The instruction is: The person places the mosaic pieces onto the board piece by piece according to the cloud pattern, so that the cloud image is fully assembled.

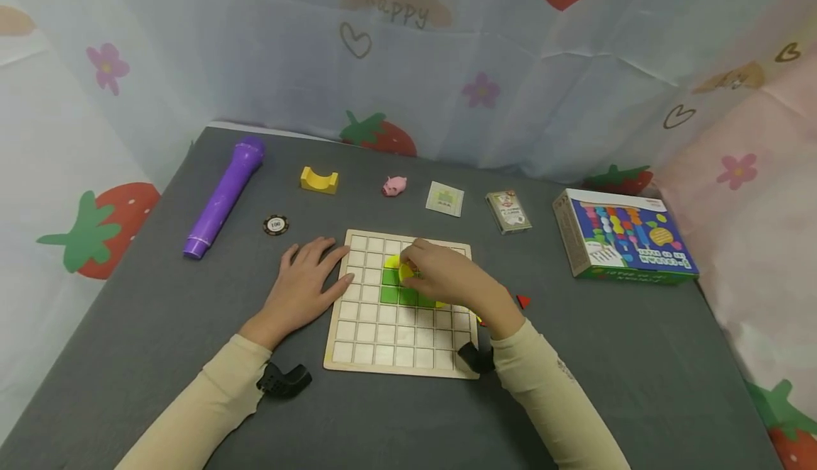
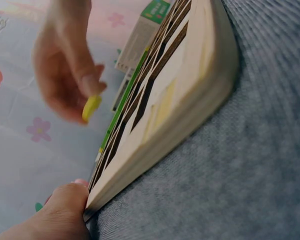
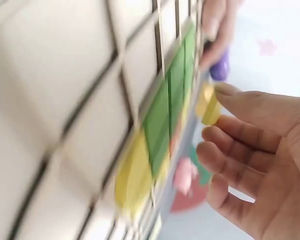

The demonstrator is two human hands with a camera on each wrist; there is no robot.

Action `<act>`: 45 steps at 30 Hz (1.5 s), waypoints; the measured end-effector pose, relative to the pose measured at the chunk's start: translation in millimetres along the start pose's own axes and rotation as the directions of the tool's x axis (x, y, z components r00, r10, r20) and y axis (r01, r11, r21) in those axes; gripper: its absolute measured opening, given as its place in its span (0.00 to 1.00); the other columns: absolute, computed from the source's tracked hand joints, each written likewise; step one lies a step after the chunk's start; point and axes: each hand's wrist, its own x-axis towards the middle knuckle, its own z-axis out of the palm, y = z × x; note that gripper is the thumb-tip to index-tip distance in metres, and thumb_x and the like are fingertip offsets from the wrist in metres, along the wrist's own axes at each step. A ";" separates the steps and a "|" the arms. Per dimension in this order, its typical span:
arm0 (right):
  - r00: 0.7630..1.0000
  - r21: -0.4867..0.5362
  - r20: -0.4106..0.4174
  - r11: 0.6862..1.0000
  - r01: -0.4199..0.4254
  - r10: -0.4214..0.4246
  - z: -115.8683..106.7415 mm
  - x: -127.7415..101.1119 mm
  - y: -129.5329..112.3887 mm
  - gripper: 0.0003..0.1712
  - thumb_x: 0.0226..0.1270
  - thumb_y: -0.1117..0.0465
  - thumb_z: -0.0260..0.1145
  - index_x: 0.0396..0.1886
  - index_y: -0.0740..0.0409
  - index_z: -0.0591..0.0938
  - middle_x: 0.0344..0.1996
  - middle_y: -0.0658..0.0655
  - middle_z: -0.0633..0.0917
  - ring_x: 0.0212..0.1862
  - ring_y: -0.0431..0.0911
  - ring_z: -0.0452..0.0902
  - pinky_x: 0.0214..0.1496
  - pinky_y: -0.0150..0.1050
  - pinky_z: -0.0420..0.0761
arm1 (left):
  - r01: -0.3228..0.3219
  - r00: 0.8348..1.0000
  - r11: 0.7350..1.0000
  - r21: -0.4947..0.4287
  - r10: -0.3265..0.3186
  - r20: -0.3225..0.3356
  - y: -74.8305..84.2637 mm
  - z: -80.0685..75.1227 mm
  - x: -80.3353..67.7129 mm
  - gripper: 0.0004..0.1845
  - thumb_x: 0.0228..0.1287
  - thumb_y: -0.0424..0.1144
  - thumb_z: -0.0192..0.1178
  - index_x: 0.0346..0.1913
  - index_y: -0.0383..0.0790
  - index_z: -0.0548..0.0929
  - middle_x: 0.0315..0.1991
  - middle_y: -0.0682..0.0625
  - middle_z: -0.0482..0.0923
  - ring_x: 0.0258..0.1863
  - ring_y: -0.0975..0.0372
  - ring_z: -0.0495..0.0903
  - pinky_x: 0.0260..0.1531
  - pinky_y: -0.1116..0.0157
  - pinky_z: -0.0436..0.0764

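A light wooden grid board (image 1: 376,369) lies on the dark table. Several green square tiles (image 1: 389,295) fill cells near its middle, with yellow pieces beside them; a yellow one (image 3: 131,175) shows at the end of the green row in the right wrist view. My left hand (image 1: 303,287) rests by the board's left side, fingers spread, fingertips and thumb at its edge. Over the board, my right hand (image 1: 449,275) pinches a small yellow piece (image 2: 91,107) between thumb and index finger. The other fingers are loosely bent. Part of the coloured pattern is hidden beneath this hand.
Right of the board lies a red triangular piece (image 1: 523,301). Behind stand a purple microphone (image 1: 223,197), poker chip (image 1: 276,225), yellow arched block (image 1: 319,181), pink pig figure (image 1: 394,186), pale square packet (image 1: 445,199), playing-card box (image 1: 508,212) and blue-fronted box (image 1: 628,232). Printed cloth hangs behind.
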 end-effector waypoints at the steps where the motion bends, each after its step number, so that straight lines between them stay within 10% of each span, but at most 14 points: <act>1: 1.000 -0.019 0.004 1.000 0.011 -0.011 2.7 6.1 -4.1 0.19 0.65 0.53 0.67 0.51 0.58 0.79 0.43 0.52 0.79 0.38 0.41 0.76 0.42 0.35 0.78 | -0.002 1.000 1.000 0.000 0.002 -0.002 0.0 -0.3 0.0 0.29 0.68 0.57 0.54 0.67 0.47 0.71 0.66 0.40 0.66 0.68 0.47 0.61 0.64 0.39 0.53; 11: 0.999 -0.118 0.028 0.993 0.018 -0.015 20.5 35.6 -23.9 0.19 0.67 0.47 0.63 0.49 0.55 0.79 0.41 0.50 0.80 0.35 0.40 0.76 0.40 0.35 0.79 | -0.007 1.000 1.000 0.008 0.007 -0.003 -1.7 -1.1 -1.6 0.29 0.68 0.56 0.53 0.67 0.48 0.71 0.66 0.41 0.66 0.69 0.48 0.61 0.65 0.39 0.53; 45: 1.000 -0.100 -0.005 0.995 0.003 -0.003 19.7 30.0 -21.6 0.16 0.67 0.50 0.64 0.49 0.52 0.79 0.40 0.50 0.81 0.35 0.39 0.77 0.39 0.35 0.79 | -0.005 1.000 1.000 0.004 0.005 -0.002 -1.9 -2.8 -3.1 0.29 0.68 0.56 0.53 0.67 0.48 0.71 0.66 0.41 0.66 0.69 0.48 0.61 0.65 0.39 0.52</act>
